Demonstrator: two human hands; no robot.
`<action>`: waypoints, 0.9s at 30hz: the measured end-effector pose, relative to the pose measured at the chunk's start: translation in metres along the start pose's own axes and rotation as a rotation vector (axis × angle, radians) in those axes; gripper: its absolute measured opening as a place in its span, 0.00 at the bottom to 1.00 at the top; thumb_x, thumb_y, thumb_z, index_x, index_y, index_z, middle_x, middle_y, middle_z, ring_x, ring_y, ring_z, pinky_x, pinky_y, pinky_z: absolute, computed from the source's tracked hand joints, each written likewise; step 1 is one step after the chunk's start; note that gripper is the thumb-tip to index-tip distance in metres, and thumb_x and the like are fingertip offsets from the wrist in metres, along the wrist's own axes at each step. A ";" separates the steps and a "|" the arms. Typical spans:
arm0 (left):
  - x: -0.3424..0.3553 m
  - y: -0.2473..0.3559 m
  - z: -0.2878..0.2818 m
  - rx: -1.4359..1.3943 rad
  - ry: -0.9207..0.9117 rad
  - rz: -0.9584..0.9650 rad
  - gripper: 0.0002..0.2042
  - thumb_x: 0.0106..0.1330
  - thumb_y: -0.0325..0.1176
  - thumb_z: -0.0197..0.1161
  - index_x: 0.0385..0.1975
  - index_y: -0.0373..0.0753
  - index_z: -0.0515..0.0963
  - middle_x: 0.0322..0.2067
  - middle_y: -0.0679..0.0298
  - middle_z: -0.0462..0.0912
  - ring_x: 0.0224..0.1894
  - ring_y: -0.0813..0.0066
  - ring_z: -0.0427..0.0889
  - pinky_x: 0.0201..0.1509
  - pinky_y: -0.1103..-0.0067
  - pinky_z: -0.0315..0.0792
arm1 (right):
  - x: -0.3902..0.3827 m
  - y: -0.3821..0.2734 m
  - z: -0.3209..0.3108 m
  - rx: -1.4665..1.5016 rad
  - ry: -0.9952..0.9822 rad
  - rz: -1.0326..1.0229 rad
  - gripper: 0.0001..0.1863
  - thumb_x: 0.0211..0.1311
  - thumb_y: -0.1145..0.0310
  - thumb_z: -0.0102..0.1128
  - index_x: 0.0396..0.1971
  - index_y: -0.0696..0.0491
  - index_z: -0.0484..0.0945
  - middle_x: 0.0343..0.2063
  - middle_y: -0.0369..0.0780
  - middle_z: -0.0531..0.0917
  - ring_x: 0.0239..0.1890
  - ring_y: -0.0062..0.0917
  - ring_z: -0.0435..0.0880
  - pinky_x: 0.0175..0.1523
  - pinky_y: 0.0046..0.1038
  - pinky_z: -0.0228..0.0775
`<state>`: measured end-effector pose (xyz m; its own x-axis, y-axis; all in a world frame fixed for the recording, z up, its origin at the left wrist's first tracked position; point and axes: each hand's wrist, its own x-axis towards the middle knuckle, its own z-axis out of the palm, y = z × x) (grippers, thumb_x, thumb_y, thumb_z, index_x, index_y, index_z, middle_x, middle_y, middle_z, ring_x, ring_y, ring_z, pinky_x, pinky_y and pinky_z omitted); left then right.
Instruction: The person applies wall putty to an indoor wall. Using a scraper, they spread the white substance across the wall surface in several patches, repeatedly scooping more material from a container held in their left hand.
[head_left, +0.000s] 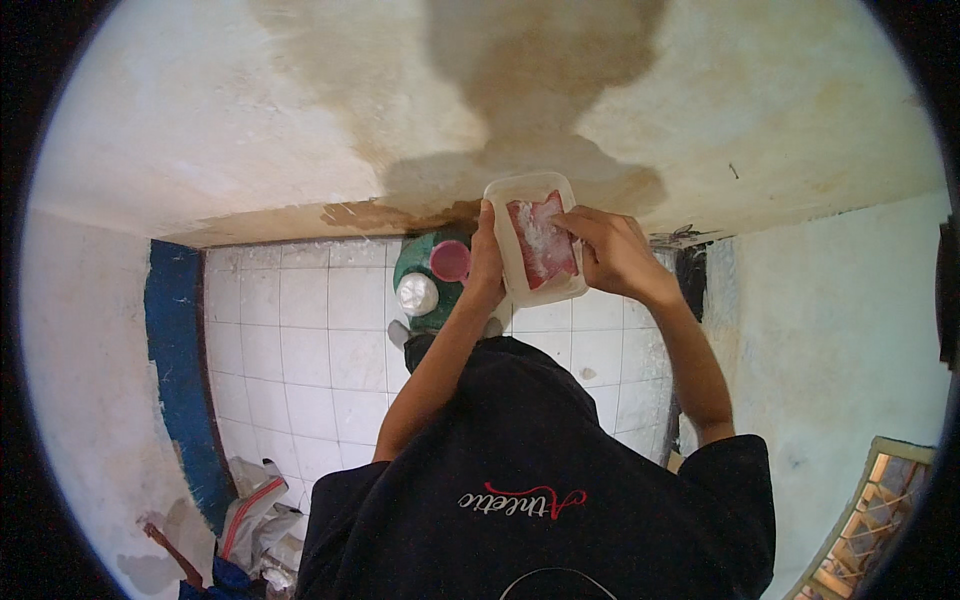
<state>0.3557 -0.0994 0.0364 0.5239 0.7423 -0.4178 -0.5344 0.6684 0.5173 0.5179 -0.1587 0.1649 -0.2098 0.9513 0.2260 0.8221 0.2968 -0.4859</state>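
Note:
In front of the stained wall, a clear rectangular plastic container is tilted toward me. My left hand grips its left side, with the thumb along the rim. Inside lies a flat pinkish-red piece streaked with white; whether it is a packet or a cloth I cannot tell. Over the container's right rim reaches my right hand, its fingers closed at the upper right edge of the pinkish-red piece. Its fingertips are partly hidden, and the palm side cannot be seen.
Below the container, a green round object bears a pink cup and a white rounded bundle. A pale sack with a red stripe lies lower left, near another person's arm. Walls stand ahead and on both sides.

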 end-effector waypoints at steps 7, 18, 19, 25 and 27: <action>-0.018 0.033 0.017 0.053 -0.152 0.002 0.34 0.71 0.63 0.38 0.57 0.36 0.68 0.43 0.57 0.79 0.44 0.68 0.82 0.47 0.68 0.81 | 0.011 0.009 -0.010 -0.387 0.095 -0.458 0.21 0.35 0.71 0.66 0.38 0.51 0.84 0.27 0.36 0.73 0.35 0.30 0.74 0.42 0.31 0.70; -0.054 0.092 0.053 0.252 -0.023 -0.069 0.33 0.72 0.60 0.37 0.60 0.35 0.67 0.53 0.55 0.76 0.53 0.66 0.77 0.57 0.70 0.73 | 0.001 0.011 -0.021 -0.478 0.366 -0.481 0.16 0.40 0.69 0.62 0.35 0.52 0.83 0.27 0.35 0.72 0.33 0.30 0.71 0.41 0.33 0.66; -0.059 0.095 0.054 0.280 0.005 -0.073 0.33 0.73 0.60 0.37 0.61 0.35 0.66 0.54 0.55 0.75 0.54 0.66 0.77 0.58 0.69 0.72 | 0.000 0.010 -0.023 -0.491 0.387 -0.487 0.16 0.39 0.69 0.63 0.34 0.52 0.83 0.26 0.35 0.72 0.33 0.30 0.71 0.40 0.33 0.65; -0.061 0.101 0.053 0.209 -0.251 -0.081 0.33 0.74 0.59 0.35 0.65 0.37 0.62 0.59 0.54 0.71 0.60 0.61 0.71 0.65 0.68 0.65 | -0.018 0.023 -0.027 -0.553 0.404 -0.513 0.20 0.38 0.66 0.63 0.38 0.48 0.83 0.28 0.34 0.74 0.32 0.30 0.72 0.39 0.34 0.65; -0.057 0.101 0.048 0.179 -0.306 -0.037 0.33 0.73 0.60 0.34 0.65 0.37 0.62 0.60 0.54 0.70 0.61 0.60 0.70 0.66 0.67 0.64 | -0.016 0.002 -0.026 -0.565 0.421 -0.420 0.20 0.39 0.65 0.61 0.39 0.48 0.83 0.34 0.36 0.79 0.38 0.32 0.76 0.43 0.35 0.68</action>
<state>0.3035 -0.0763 0.1486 0.7296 0.6510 -0.2095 -0.4008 0.6553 0.6402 0.5369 -0.1749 0.1822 -0.4356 0.6258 0.6470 0.8855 0.4270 0.1831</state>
